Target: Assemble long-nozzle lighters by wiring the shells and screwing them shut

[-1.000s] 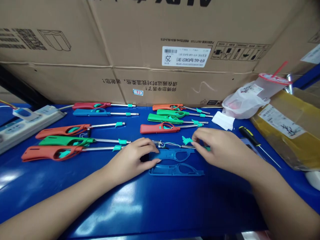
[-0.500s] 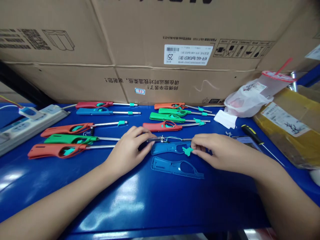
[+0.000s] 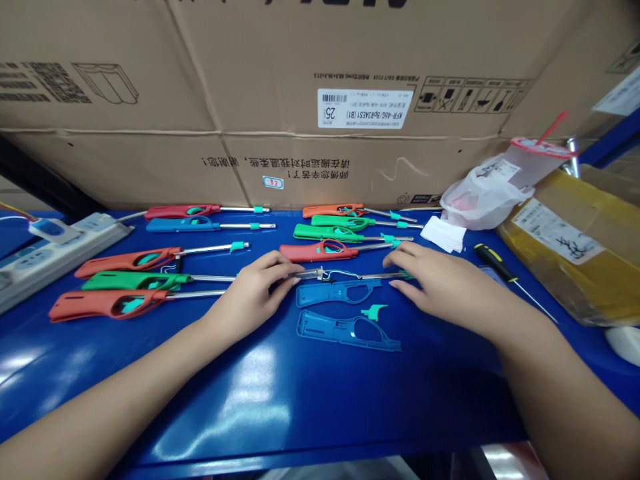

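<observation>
We observe the slim, translucent plastic tube (image 3: pixel 309 274) at the fingertips of our left hand (image 3: pixel 257 287), thumb and forefinger pinched narrowly on its left end. Thin pale wires (image 3: pixel 343 273) run from it toward the slender grey metal rod (image 3: pixel 377 276). The rod's far end lies between the parted thumb and forefinger of our right hand (image 3: pixel 435 283); we cannot tell whether they grip it.

Change noted: half a second ago the small teal plastic trigger piece (image 3: pixel 374 311) was at our right fingertips; now it lies on the glossy blue tabletop (image 3: pixel 240 413), between the two handle halves.

Materials: upper half-shell (image 3: pixel 336 293) and lower half-shell (image 3: pixel 343 328) are blue moulded plastic, elongated, each with an oval opening; the lower shows internal ribs.
</observation>
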`<state>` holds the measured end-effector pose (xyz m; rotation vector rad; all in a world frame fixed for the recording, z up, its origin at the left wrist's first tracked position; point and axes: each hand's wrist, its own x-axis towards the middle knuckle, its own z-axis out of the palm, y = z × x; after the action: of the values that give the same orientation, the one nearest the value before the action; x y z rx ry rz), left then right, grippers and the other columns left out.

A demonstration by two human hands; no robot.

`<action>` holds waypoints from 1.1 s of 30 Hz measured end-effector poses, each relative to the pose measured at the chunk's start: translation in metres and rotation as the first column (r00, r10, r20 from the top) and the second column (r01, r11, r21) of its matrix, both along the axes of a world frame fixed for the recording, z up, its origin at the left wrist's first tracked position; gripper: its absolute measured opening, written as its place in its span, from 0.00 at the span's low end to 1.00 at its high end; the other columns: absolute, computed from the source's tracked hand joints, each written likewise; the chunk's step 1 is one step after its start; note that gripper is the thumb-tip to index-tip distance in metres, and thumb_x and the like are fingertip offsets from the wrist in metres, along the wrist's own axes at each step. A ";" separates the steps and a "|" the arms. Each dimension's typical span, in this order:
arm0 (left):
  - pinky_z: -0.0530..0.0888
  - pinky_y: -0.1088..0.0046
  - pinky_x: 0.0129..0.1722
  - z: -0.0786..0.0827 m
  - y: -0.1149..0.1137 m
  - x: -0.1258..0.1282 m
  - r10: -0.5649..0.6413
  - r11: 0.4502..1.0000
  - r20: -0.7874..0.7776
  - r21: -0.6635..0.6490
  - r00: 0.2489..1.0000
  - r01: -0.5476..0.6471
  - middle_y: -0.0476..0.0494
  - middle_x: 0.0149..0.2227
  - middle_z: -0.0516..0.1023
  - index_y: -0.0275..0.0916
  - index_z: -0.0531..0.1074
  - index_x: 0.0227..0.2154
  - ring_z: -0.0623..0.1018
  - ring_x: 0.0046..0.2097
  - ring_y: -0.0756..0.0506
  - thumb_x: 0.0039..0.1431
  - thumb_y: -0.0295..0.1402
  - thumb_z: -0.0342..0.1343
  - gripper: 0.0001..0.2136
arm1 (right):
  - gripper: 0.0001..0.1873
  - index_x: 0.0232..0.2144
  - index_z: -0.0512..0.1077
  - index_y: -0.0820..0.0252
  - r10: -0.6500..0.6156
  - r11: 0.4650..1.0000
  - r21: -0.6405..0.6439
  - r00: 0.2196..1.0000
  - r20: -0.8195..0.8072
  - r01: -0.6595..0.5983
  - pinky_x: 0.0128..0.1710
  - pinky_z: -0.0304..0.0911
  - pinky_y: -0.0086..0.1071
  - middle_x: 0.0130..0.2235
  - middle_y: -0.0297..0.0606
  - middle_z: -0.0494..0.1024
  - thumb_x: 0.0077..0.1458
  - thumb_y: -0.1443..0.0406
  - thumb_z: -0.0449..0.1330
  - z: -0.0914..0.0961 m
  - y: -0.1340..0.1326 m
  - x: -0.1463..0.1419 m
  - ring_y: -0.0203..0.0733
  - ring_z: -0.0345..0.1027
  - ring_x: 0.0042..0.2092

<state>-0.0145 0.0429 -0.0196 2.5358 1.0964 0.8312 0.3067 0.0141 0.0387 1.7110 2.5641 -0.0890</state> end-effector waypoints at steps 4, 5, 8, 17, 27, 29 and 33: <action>0.78 0.71 0.45 0.007 -0.007 0.005 -0.029 0.999 0.064 0.037 0.998 0.027 0.42 0.43 0.76 0.37 0.77 0.48 0.79 0.43 0.47 0.71 0.29 0.53 0.09 | 0.07 0.44 0.71 0.57 0.037 0.998 -0.051 0.999 -0.004 -0.037 0.32 0.63 0.37 0.49 0.43 0.76 0.66 0.67 0.54 -0.010 0.003 -0.003 0.47 0.76 0.41; 0.77 0.71 0.45 0.008 -0.009 0.006 -0.038 0.999 0.065 0.041 0.997 0.036 0.42 0.43 0.76 0.36 0.77 0.49 0.79 0.43 0.48 0.71 0.28 0.53 0.09 | 0.06 0.42 0.70 0.57 0.038 0.998 -0.054 0.999 -0.004 -0.038 0.31 0.61 0.37 0.48 0.42 0.76 0.66 0.67 0.53 -0.011 0.004 -0.003 0.46 0.75 0.38; 0.77 0.71 0.47 0.009 -0.012 0.007 -0.070 0.997 0.040 0.024 0.997 0.069 0.42 0.44 0.76 0.36 0.76 0.50 0.79 0.44 0.48 0.71 0.28 0.53 0.10 | 0.05 0.39 0.69 0.57 0.018 0.999 -0.036 1.000 -0.001 -0.018 0.30 0.58 0.36 0.45 0.41 0.77 0.67 0.66 0.53 -0.010 0.004 -0.004 0.46 0.74 0.36; 0.74 0.59 0.54 0.006 -0.014 0.006 -0.048 0.999 -0.050 -0.006 0.998 0.048 0.40 0.50 0.76 0.40 0.72 0.52 0.75 0.52 0.41 0.68 0.35 0.58 0.12 | 0.07 0.40 0.71 0.53 -0.007 0.998 0.067 0.989 -0.147 0.017 0.30 0.57 0.34 0.39 0.36 0.82 0.66 0.61 0.53 0.009 -0.001 0.000 0.45 0.75 0.35; 0.75 0.65 0.46 0.004 -0.019 0.008 0.062 0.997 -0.015 -0.037 0.998 -0.063 0.43 0.48 0.76 0.41 0.68 0.51 0.76 0.47 0.42 0.63 0.40 0.64 0.18 | 0.02 0.38 0.72 0.55 0.172 0.923 0.382 0.944 -0.281 -0.055 0.32 0.60 0.32 0.36 0.32 0.81 0.61 0.64 0.60 0.010 -0.006 -0.003 0.40 0.73 0.33; 0.74 0.62 0.51 0.001 -0.016 0.008 0.004 0.999 -0.042 -0.052 0.999 -0.006 0.42 0.51 0.78 0.42 0.69 0.55 0.75 0.51 0.40 0.65 0.41 0.63 0.19 | 0.02 0.36 0.72 0.55 0.193 0.911 0.406 0.940 -0.283 -0.065 0.32 0.60 0.31 0.35 0.31 0.81 0.60 0.65 0.61 0.010 -0.006 -0.004 0.39 0.73 0.32; 0.72 0.59 0.56 -0.002 -0.011 0.008 -0.087 0.994 -0.068 -0.079 0.994 0.081 0.43 0.53 0.81 0.44 0.73 0.55 0.76 0.54 0.40 0.70 0.38 0.58 0.14 | 0.02 0.35 0.72 0.56 0.186 0.901 0.431 0.939 -0.288 -0.046 0.31 0.59 0.31 0.33 0.31 0.80 0.59 0.64 0.62 0.009 -0.006 -0.006 0.38 0.72 0.32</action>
<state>-0.0063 0.0320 -0.0219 2.5461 1.0139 0.6696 0.3011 0.0080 0.0473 1.7880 3.1113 0.2259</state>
